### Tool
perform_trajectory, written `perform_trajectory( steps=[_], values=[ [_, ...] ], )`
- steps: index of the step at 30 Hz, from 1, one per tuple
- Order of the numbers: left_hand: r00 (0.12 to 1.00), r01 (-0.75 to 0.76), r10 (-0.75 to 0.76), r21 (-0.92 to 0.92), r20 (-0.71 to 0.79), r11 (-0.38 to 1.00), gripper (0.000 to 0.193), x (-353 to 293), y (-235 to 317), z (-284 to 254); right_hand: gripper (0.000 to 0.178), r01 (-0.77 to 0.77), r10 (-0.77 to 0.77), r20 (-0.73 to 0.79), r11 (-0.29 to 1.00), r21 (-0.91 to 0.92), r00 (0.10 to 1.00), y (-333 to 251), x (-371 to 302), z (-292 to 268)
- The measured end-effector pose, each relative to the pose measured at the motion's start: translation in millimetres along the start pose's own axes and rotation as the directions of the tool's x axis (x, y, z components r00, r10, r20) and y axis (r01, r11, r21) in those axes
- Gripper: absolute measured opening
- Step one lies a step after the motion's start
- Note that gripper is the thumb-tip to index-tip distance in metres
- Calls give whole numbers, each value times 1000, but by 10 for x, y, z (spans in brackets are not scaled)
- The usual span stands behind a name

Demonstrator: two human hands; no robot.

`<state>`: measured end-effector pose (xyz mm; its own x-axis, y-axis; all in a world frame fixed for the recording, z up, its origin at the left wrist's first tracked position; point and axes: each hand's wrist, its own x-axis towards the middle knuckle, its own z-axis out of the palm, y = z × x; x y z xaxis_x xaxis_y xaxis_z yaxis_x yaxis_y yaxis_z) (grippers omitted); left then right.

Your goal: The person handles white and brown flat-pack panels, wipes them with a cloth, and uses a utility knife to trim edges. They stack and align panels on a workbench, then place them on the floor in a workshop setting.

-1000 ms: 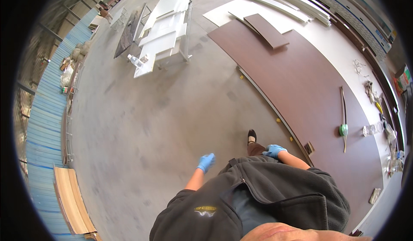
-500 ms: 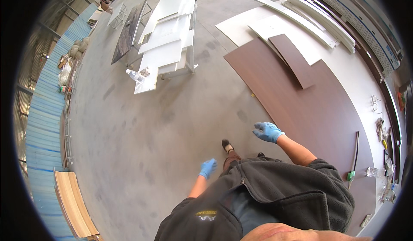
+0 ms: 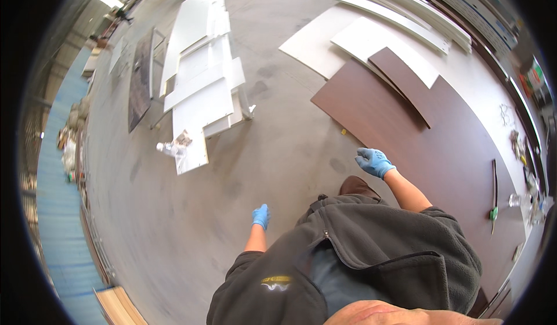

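With blue-gloved left hand (image 3: 261, 217) over grey floor (image 3: 191, 226) and right hand (image 3: 377, 163) well apart, near a brown panel (image 3: 447, 162) on the right, stretching lengthwise from lower right away toward upper left; with both hands seemingly curled, unclear how tightly

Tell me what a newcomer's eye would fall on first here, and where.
Probably the big brown board sweeping down the right side, with a narrower brown board overlapping its far end. Next, the blue-gloved right hand near that big board's edge, and left hand lower, near centre. White boards at upper left stand out too.
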<state>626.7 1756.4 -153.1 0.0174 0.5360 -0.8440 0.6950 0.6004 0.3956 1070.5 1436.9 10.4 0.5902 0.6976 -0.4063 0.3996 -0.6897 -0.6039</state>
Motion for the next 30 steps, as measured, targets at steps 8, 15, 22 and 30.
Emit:
perform_trajectory(
  steps=[8, 15, 22, 30],
  values=[
    [944, -230, 225, -10, 239, 973, 40, 133, 1412, 713, 24, 130, -99, -426, 990, 45, 899, 82, 601, -352],
    [917, -252, 175, 178, 359, 951, 28, 210, 2227, 696, 65, -151, -134, -757, 943, -295, 640, 703, 1174, -1160],
    [965, -128, 82, 178, 248, 976, 23, 636, 2969, 721, 120, -628, 356, -636, 732, -266, 685, 1147, 1377, -1938],
    [885, -333, 123, 425, 450, 842, 42, 1071, 3911, 1210, 114, -710, 529, -502, 641, -292, 684, 1298, 1492, -2023]
  ],
)
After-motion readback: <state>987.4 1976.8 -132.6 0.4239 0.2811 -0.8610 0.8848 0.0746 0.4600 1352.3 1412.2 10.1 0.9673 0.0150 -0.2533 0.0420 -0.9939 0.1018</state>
